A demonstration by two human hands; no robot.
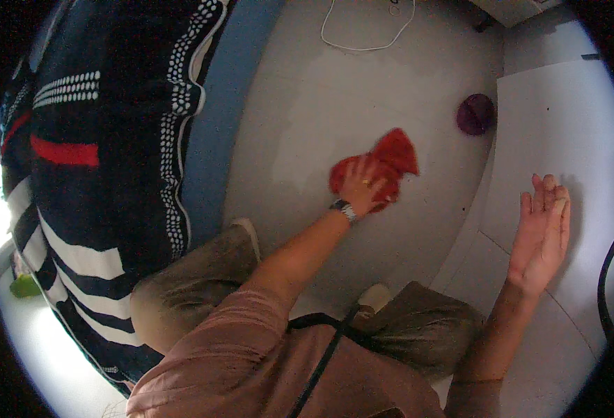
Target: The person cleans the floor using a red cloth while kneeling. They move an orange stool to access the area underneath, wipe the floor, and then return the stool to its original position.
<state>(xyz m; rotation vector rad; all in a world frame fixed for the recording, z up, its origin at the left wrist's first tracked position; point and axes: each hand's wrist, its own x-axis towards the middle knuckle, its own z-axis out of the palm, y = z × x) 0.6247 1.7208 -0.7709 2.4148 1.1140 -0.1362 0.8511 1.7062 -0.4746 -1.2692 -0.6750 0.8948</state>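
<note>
Down on the grey floor [307, 125], my left hand [362, 190] presses on a bunched red cloth [394, 149], its fingers spread over the fabric. A watch sits on that wrist and a ring on one finger. The hand is slightly blurred. My right hand [542, 235] is raised at the right in front of the white wall [552, 130], palm showing and nothing in it. Whether it touches the wall I cannot tell. A paler patch with uneven edges marks the floor around and beyond the cloth.
A bed with a black, white and red patterned cover [103, 198] and blue side [218, 109] borders the left. A dark purple round object [475, 114] lies by the wall. A white cable [367, 48] loops on the floor ahead. A black cable [604, 292] hangs at right.
</note>
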